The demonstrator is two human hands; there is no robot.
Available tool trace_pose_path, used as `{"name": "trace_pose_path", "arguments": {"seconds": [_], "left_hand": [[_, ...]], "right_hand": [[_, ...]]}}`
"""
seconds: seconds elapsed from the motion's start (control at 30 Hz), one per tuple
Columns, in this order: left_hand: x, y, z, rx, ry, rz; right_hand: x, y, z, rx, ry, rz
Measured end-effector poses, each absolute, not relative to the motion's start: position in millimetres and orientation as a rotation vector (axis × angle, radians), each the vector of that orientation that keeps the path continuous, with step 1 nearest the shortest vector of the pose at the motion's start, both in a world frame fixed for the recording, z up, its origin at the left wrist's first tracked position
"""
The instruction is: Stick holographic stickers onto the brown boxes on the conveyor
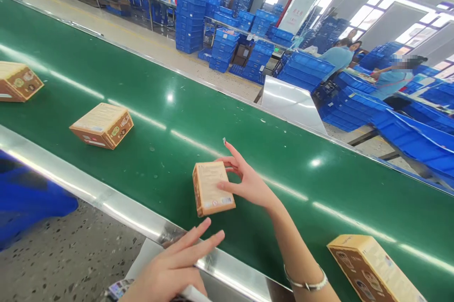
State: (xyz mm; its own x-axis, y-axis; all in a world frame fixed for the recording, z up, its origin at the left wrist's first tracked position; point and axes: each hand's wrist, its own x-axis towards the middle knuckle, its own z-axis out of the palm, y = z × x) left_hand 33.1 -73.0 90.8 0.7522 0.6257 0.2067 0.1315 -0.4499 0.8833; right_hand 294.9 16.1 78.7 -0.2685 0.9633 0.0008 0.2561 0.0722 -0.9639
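Note:
A small tan carton lies on the green conveyor belt near its front edge. My right hand reaches over the belt and rests its fingertips on the carton's right side, fingers spread, not wrapped round it. My left hand hovers at the metal front rail, fingers stretched out over a flat white sheet; something pale shows under the palm, unclear what. A bracelet sits on my right wrist.
More tan cartons ride the belt: one at the far left, one left of centre, one at the lower right. Stacks of blue crates and several workers in blue stand beyond the belt. A blue bin is at my left.

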Motion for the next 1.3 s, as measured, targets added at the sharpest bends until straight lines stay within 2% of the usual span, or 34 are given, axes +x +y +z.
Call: {"name": "trace_pose_path", "arguments": {"seconds": [0.2,0.43,0.8,0.93,1.13,1.3], "left_hand": [[53.3,-70.0,84.4,2.332,0.669,0.546],[67.8,-77.0,55.4,2.378,0.574,0.666],[90.2,-80.4,50.8,2.118,0.436,0.608],[100.8,-86.2,44.5,2.147,0.432,0.595],[112.4,-87.3,47.9,2.179,0.413,0.574],[113.1,-81.5,70.2,1.98,0.381,0.532]], "right_hand": [[297.3,-28.1,89.8,-1.403,-1.335,1.023],[292.2,-45.2,114.1,-1.576,-1.142,1.228],[311.1,-52.8,118.7,-1.687,-1.244,1.162],[308.4,-63.4,117.2,-1.796,-1.243,1.016],[298.4,-76.1,109.3,-1.955,-1.172,0.63],[314.9,-73.7,100.9,-1.866,-1.031,0.578]]}}
